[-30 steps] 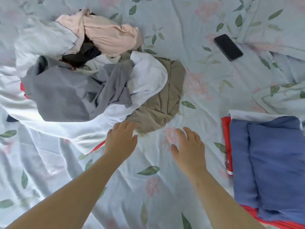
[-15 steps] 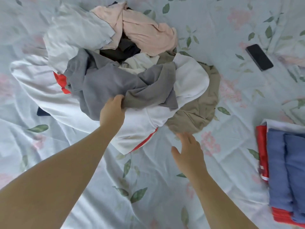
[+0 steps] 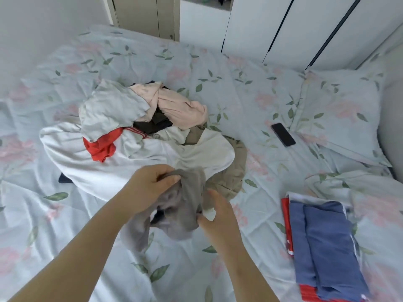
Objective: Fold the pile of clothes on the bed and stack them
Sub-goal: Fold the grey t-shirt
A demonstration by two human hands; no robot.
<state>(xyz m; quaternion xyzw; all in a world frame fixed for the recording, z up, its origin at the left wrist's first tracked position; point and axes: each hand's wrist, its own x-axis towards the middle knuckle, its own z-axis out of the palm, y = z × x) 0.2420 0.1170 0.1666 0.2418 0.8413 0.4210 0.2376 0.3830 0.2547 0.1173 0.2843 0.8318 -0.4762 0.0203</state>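
A loose pile of clothes (image 3: 139, 136) lies in the middle of the bed: white, pale grey, pink, red, dark and khaki pieces tangled together. A grey garment (image 3: 185, 205) hangs crumpled in front of the pile, lifted off it. My left hand (image 3: 150, 188) grips its upper edge. My right hand (image 3: 218, 212) pinches its lower right side near a white label. At the right lies a folded stack (image 3: 322, 247), a blue garment on top of red and white ones.
A black phone (image 3: 283, 134) lies on the floral sheet (image 3: 218, 62) beside a pillow (image 3: 340, 114) at the right. White wardrobe doors (image 3: 283, 25) stand behind the bed. Bare sheet lies between my arms and the stack.
My left hand took hold of the grey garment and pulled it off the pile toward me. My right hand came up and took its other side. The view tilted up.
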